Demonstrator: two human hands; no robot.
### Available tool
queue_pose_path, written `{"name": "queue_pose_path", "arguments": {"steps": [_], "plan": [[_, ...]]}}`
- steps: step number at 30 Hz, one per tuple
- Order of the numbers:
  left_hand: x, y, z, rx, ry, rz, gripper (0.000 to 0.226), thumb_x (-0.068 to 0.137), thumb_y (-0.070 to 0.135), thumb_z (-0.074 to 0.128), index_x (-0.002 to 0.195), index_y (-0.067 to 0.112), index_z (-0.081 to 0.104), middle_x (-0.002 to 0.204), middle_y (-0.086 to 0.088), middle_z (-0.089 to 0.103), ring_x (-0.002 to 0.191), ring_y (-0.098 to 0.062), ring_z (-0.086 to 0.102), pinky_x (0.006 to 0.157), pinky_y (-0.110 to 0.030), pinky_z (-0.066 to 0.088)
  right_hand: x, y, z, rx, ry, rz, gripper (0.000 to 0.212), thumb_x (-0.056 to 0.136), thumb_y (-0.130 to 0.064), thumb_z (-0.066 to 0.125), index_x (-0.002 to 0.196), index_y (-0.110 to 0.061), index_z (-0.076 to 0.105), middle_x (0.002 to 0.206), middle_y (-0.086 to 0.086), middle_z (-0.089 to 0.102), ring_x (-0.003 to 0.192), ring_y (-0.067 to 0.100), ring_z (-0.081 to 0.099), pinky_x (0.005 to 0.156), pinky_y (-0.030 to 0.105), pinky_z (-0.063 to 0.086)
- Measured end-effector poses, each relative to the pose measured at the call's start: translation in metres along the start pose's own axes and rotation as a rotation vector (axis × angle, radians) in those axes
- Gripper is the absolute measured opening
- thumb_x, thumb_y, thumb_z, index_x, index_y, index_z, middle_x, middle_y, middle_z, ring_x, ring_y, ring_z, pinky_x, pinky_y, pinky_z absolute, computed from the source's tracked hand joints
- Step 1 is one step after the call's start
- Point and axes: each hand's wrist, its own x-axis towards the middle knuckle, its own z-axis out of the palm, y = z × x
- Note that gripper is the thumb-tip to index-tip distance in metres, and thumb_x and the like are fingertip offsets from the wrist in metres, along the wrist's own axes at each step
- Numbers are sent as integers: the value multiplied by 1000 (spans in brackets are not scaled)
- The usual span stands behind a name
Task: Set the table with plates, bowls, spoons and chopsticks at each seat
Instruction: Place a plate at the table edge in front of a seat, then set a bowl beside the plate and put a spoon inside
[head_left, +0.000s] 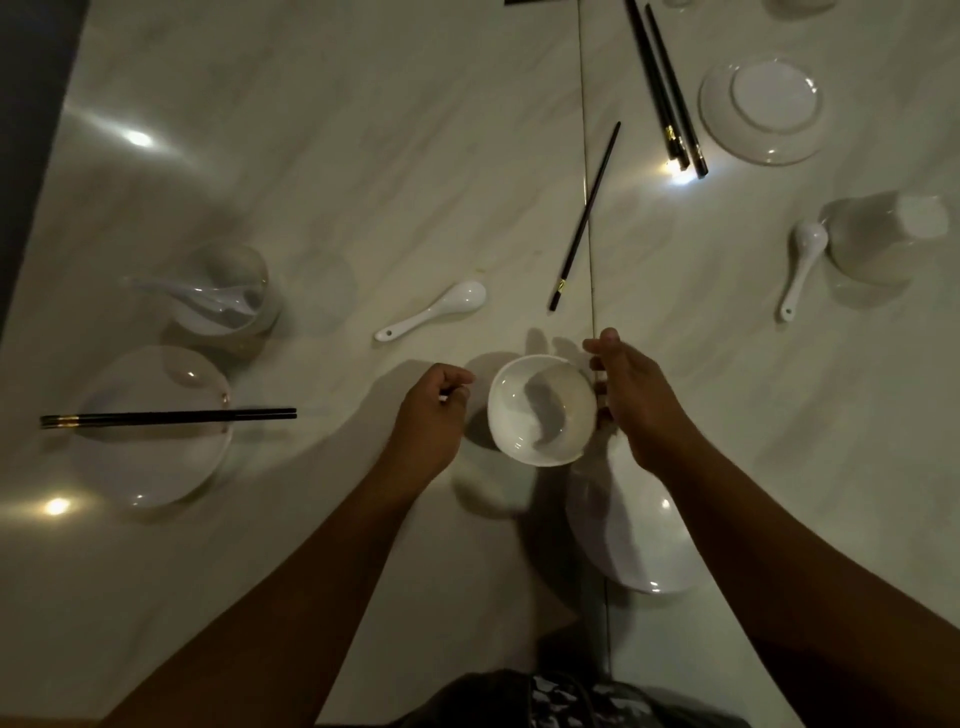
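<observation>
At far left I see 2 black chopsticks (169, 417) lying across a white plate (150, 457) on the marble bench (363, 156). My left hand (434, 410) is curled closed, holding nothing I can see; my right hand's (631, 395) grip clasps the white bowl's (541, 409) rim, above another plate (631, 540).

A white bowl (542, 409) sits upright at centre, the right hand (631, 400) gripping its 3 o'clock rim. The left hand (435, 410) is loosely curled at its 9 o'clock (not touching). A spoon (431, 310) lies at 11 o'clock, a plate (631, 535) at 5 o'clock.
</observation>
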Motion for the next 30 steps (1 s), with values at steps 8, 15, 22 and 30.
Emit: {"name": "queue_pose_path", "arguments": {"steps": [8,15,22,30], "plan": [[49,7,-23,661,-105,437,32,87,19,56,118,17,59,123,-6,56,115,-24,52,101,-37,41,106,-67,20,-656,142,-267,47,92,-29,56,131,-4,47,128,20,54,117,32,53,91,30,41],[57,4,-25,853,-165,459,35,86,34,49,115,19,61,130,-6,50,124,-25,43,106,-37,30,151,-81,29,-753,239,-144,48,94,-6,45,139,1,30,133,27,40,116,39,51,95,37,45],[78,37,-10,477,-82,466,18,89,17,55,105,15,64,90,1,59,81,-13,51,81,-32,46,145,-69,-10,-629,245,-92,30,88,-6,56,116,3,50,116,20,60,107,35,58,78,28,43],[118,116,62,498,-165,567,19,92,20,53,108,15,62,88,5,56,74,-13,52,74,-23,40,134,-42,-92,-85,266,25,24,87,-9,52,107,-12,63,104,9,63,81,24,63,81,43,57]]}}
